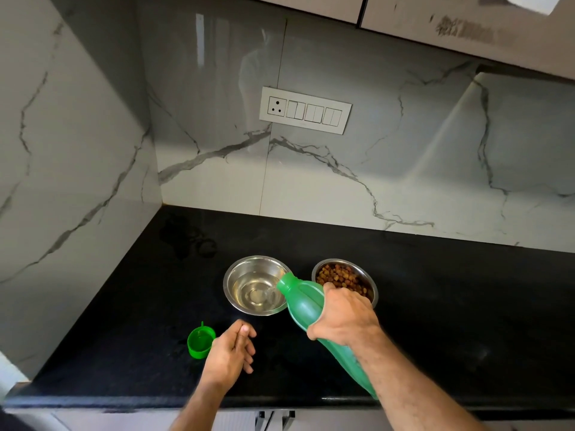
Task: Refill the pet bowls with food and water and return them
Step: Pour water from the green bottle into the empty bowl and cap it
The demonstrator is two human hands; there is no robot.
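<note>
Status, placing everything off the water bowl [255, 285]: food side looks done. The food bowl [345, 279] just right of it holds a full layer of kibble. Water side is mid-pour: your right hand [343, 318] is wrapped around the green bottle [306, 301], tilted with its mouth over the water bowl's right rim and a thin stream going in. Bowl reads roughly half full, so I'd judge a little more pour is left, then recap and carry both bowls back. Return not started.

Your left hand [231, 353] sits in front of the water bowl, fingers loosely curled, holding nothing. The green cap [200, 341] lies open side up just left of that hand, front-left of the bowl.

Room: both bowls sit mid-depth on the black counter [451, 306], apart from each other, well clear of its front edge. Back wall is behind the water bowl, the side wall well to its left. Open counter lies left, behind, and beyond the food bowl. Watch the bottle body. It crosses just in front of the food bowl's rim, so swing it back toward you, not sideways. A faint wet-looking patch shows behind-left of the water bowl.
</note>
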